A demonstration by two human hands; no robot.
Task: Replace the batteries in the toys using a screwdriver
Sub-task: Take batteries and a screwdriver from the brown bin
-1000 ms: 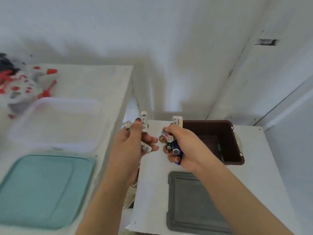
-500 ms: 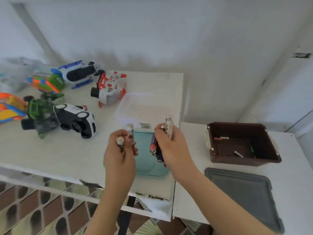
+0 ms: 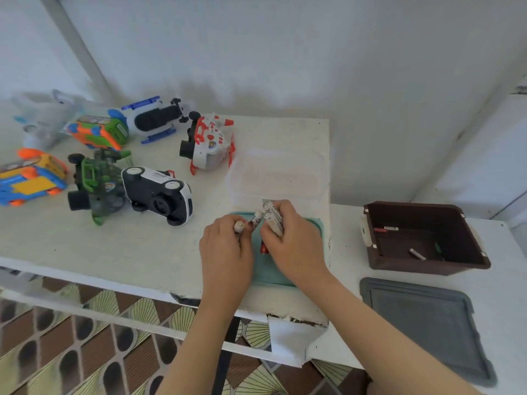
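Observation:
My left hand (image 3: 226, 252) grips two white batteries (image 3: 248, 222) upright in its curled fingers. Close beside it, my right hand (image 3: 293, 246) holds a bunch of batteries (image 3: 273, 218), white ones on top and a red one (image 3: 264, 248) below. Both hands hover over a teal lid (image 3: 315, 226) on the white table (image 3: 114, 252). Several toy vehicles lie to the left, among them an overturned black-and-white car (image 3: 159, 193), a green one (image 3: 97, 186) and a red-and-white one (image 3: 211, 142). No screwdriver is visible.
A clear plastic tub (image 3: 276, 175) stands behind the teal lid. On the lower right table, a brown bin (image 3: 422, 238) holds a few loose batteries, with a grey lid (image 3: 425, 326) in front. More toys (image 3: 31, 178) crowd the far left. Patterned floor lies below.
The view swung left from the brown bin to the toy table. Both hands carried their batteries leftwards and lowered them over the teal lid, coming closer together.

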